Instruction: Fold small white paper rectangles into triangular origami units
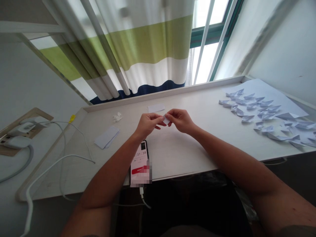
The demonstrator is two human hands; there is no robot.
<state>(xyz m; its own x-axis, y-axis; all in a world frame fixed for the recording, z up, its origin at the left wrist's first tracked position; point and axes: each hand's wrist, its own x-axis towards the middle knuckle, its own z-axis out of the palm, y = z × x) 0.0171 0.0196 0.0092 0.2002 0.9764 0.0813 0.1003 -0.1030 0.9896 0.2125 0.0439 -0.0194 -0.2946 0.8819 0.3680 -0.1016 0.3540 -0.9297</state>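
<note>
Between my two hands is a small folded piece of white paper (166, 120), held just above the desk. My left hand (149, 123) pinches its left side, and my right hand (180, 120) grips its right side with thumb and fingers closed. Much of the paper is hidden behind the fingers. Just beyond my hands lies a flat white paper strip (156, 108). A stack of white paper slips (107, 137) rests to the left, with a crumpled bit of white paper (118, 117) behind it.
Many folded paper pieces (261, 107) cover the desk's right side, some on a large white sheet (274, 90). A phone (140, 164) with a plugged-in cable lies at the front edge. White cables (61, 158) run from the wall socket (24, 131). A raised rim borders the white desk (182, 154).
</note>
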